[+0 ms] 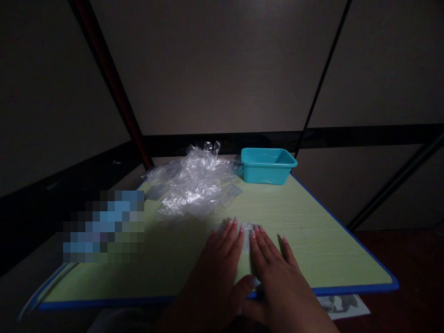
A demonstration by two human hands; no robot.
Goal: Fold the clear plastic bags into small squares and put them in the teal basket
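Note:
A small piece of clear plastic (pixel 246 237) lies flat on the pale green table (pixel 298 226) near its front edge. My left hand (pixel 220 263) rests palm down on the left part of the plastic, fingers stretched out. On its right side lies my right hand (pixel 275 266), also palm down with extended fingers. Both hands press on the sheet, and much of it is hidden under them. Farther back on the left, a loose heap of crumpled clear plastic bags (pixel 197 180) spreads over the table.
A turquoise plastic basket (pixel 267 173) stands at the back right of the table. At the left edge is a blurred-out bluish object (pixel 104 226). Dark panels rise behind the table. A printed sheet (pixel 343 305) shows below the front right edge.

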